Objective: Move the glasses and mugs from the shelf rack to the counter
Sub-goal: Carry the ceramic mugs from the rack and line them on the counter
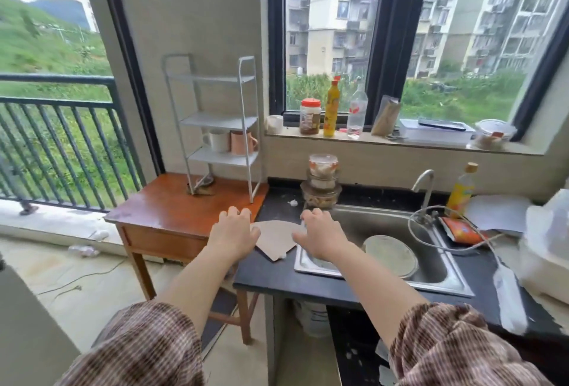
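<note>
A white wire shelf rack (212, 122) stands on a small wooden table (172, 213). On its lowest shelf sit a white mug (218, 140) and a pink mug (241, 142), side by side; the upper shelves look bare. The dark counter (277, 274) adjoins the table on the right. My left hand (235, 233) and my right hand (321, 236) hover over the counter's left end, fingers loosely curled, holding nothing. Between them lies a piece of brown cardboard (275, 239). Both hands are well below and in front of the mugs.
A steel sink (385, 250) with a round lid inside and a tap (425, 184) fills the counter's middle. Stacked food containers (321, 182) stand behind it. Bottles and jars line the window sill (338, 136). A hose, a packet and white bags crowd the right.
</note>
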`<state>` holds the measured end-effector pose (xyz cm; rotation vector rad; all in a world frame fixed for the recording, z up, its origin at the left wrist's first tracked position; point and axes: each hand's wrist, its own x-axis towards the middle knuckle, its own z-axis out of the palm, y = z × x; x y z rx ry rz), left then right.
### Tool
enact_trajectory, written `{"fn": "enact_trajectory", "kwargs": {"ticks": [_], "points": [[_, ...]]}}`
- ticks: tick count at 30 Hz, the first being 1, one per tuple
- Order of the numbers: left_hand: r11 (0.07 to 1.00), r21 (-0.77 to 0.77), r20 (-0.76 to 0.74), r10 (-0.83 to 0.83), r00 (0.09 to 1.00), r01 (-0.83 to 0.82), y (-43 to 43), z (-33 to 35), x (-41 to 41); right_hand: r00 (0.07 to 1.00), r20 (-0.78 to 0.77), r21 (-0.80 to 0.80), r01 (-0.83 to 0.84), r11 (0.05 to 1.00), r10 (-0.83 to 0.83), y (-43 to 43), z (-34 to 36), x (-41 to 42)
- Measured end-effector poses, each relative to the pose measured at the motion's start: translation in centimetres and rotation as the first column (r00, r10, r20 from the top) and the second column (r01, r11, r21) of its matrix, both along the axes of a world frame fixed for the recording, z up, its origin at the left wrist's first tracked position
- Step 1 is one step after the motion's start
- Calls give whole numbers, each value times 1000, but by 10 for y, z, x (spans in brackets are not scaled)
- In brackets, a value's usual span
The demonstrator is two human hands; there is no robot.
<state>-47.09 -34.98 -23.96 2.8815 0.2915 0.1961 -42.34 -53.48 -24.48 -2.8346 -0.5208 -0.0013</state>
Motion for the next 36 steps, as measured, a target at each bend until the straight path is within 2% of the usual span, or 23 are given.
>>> {"fn": "enact_trajectory", "kwargs": {"ticks": [9, 22, 29, 36], "points": [[992, -82, 42, 100, 994, -96, 111, -13, 96, 991, 33, -2, -130, 992, 130, 127, -2, 111], [961, -242, 69, 151, 986, -130, 243, -29, 265, 988, -19, 119, -150, 982, 153, 272, -17, 282], [968, -249, 120, 25, 992, 6, 304, -58, 363, 999, -22, 234, -34, 972, 41, 332, -44, 350], [952, -253, 158, -137, 978, 174, 360, -85, 452, 981, -21, 376, 187, 908, -193, 383, -61, 413]]}}
